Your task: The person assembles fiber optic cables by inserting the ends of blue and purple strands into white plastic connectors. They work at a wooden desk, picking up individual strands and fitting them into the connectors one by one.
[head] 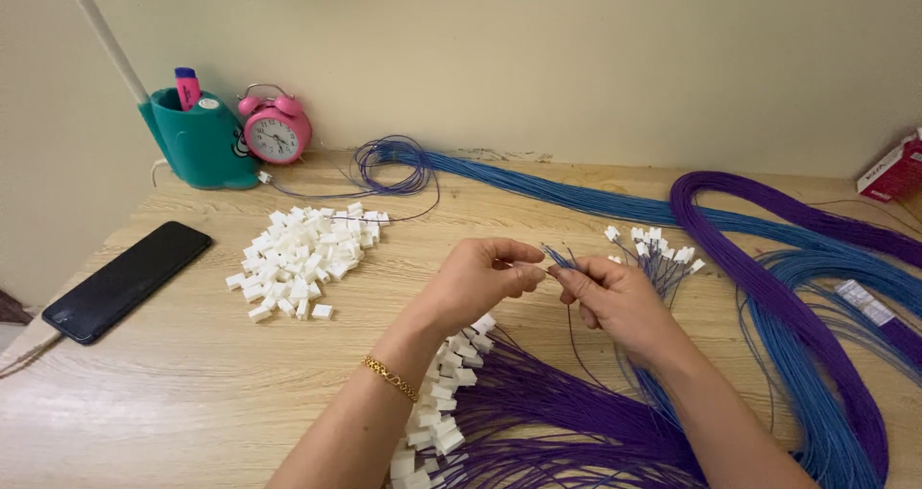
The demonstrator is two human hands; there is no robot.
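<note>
Both hands met above the middle of the table (192, 393). Left hand (480, 276) was pinched shut on the ends of a few thin blue wires (557, 256); right hand (615, 297) was closed around the same wires just beside it. The wires were slim and blue, and ran down under the right hand.

Near the wrists lay purple wires (557, 403) tipped with white connectors (444, 393). A loose heap of white connector housings (303, 256) sat far left. Long blue and purple wire bundles (797, 297) looped at right.

The table was pale wood grain, set against a cream wall (576, 57). A black phone (125, 280) lay left; a teal holder (197, 138) and pink alarm clock (276, 129) stood at the far edge.
</note>
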